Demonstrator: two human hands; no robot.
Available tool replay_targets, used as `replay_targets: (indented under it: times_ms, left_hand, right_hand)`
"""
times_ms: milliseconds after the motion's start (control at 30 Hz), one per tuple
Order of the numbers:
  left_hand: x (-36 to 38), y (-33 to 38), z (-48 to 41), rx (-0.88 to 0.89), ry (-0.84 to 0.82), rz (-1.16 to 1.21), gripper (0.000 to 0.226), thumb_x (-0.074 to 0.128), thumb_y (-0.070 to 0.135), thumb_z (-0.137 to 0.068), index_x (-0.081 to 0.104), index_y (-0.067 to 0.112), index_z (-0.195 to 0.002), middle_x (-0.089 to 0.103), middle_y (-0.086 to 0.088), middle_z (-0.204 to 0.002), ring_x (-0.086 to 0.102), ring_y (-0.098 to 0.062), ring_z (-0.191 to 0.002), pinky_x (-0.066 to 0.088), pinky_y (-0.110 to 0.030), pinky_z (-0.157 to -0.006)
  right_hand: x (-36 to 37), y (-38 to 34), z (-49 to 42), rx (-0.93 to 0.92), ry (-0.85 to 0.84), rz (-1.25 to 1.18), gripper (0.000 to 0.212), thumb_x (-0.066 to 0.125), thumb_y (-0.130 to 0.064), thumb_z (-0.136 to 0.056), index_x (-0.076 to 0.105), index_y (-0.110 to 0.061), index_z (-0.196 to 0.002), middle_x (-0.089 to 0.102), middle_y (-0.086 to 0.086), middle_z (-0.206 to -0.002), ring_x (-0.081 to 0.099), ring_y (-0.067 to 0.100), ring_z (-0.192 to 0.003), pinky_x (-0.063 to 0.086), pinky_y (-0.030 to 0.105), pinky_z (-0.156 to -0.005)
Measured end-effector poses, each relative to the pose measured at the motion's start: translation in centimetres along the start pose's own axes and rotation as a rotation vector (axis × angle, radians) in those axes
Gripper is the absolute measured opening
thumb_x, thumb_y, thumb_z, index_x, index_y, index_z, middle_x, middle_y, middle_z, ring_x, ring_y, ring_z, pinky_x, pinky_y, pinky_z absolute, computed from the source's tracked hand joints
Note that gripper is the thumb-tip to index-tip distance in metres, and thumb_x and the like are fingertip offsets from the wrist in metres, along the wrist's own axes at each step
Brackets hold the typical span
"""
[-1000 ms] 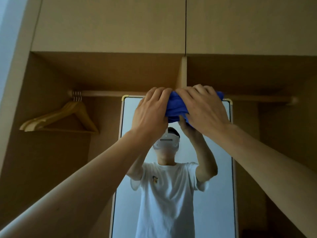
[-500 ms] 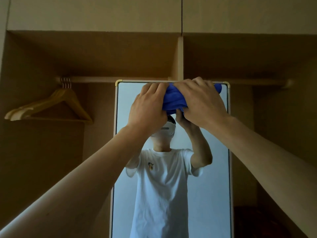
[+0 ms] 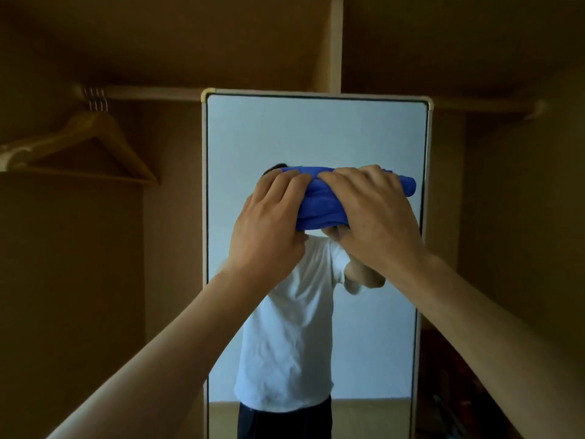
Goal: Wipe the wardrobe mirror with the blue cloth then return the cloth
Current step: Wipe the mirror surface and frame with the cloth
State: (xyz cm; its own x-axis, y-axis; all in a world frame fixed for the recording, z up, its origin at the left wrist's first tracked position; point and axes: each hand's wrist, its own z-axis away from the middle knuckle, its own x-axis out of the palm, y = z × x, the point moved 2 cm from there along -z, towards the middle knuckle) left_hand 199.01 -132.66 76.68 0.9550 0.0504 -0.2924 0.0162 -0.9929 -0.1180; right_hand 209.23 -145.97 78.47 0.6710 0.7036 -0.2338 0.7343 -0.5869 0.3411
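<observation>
Far to the left of the grip and a little above it, wooden hangers (image 3: 79, 144) are hanging from a rail (image 3: 158, 92) inside the open wardrobe (image 3: 79, 280). Nearer the grip, the mirror (image 3: 316, 131) is standing upright in its pale frame, with its left edge just outside the left wrist.

The left hand (image 3: 269, 229) is reaching up from the lower left. Its fingers (image 3: 285, 182) are bending over the top of the blue cloth (image 3: 319, 204) and gripping its left end, while the thumb side is lying below the bundle. The cloth is bunched into a thick roll lying crosswise, and it is being pressed flat against the glass between the two hands, roughly at mid-height of the visible mirror.

The right hand (image 3: 376, 217) is coming in from the lower right. Its fingertips are meeting those of the left hand over the top of the cloth, the fingers are curling over the roll, and the thumb is tucking in underneath it. Past the right hand, a short end of the cloth is sticking out towards the right edge of the mirror, close to the frame but not clearly touching it.

Below the grip, the glass is showing a reflection (image 3: 291, 327) of a person in a white T-shirt with raised arms. Above the grip, an upright divider (image 3: 336, 42) is splitting the wardrobe.
</observation>
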Motion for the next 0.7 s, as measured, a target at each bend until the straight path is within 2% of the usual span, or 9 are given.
replay_targets:
  times_ms: [233,400,700]
  left_hand:
    - [1.0,1.0,4.9,-0.026,-0.05,0.026,0.058,0.05,0.01,-0.077,0.055,0.003,-0.135,0.057,-0.011,-0.138,0.046,-0.035,-0.133,0.047,-0.049,-0.105]
    - [2.2,1.7,8.5,-0.08,-0.088,0.053,0.058,0.063,0.0,-0.077,0.056,0.004,-0.135,0.056,-0.012,-0.141,0.043,-0.035,-0.137,0.043,-0.048,-0.111]
    - [3.9,3.0,15.9,-0.173,-0.214,0.08,0.061,0.066,0.001,-0.079,0.055,0.006,-0.138,0.051,-0.009,-0.148,0.038,-0.032,-0.144,0.035,-0.039,-0.118]
  right_hand:
    - [0.8,-1.9,4.9,0.025,-0.051,-0.045,0.054,0.07,-0.015,-0.078,0.057,-0.016,-0.131,0.063,0.001,-0.125,0.055,0.027,-0.108,0.041,0.042,-0.099]
    - [1.4,-3.1,8.4,0.046,-0.099,-0.067,0.053,0.065,-0.014,-0.081,0.056,-0.014,-0.133,0.063,0.004,-0.129,0.055,0.029,-0.113,0.039,0.044,-0.102]
    - [2.3,-6.0,15.6,0.081,-0.212,-0.099,0.055,0.057,-0.013,-0.081,0.056,-0.015,-0.136,0.061,0.003,-0.132,0.053,0.029,-0.113,0.038,0.044,-0.102]
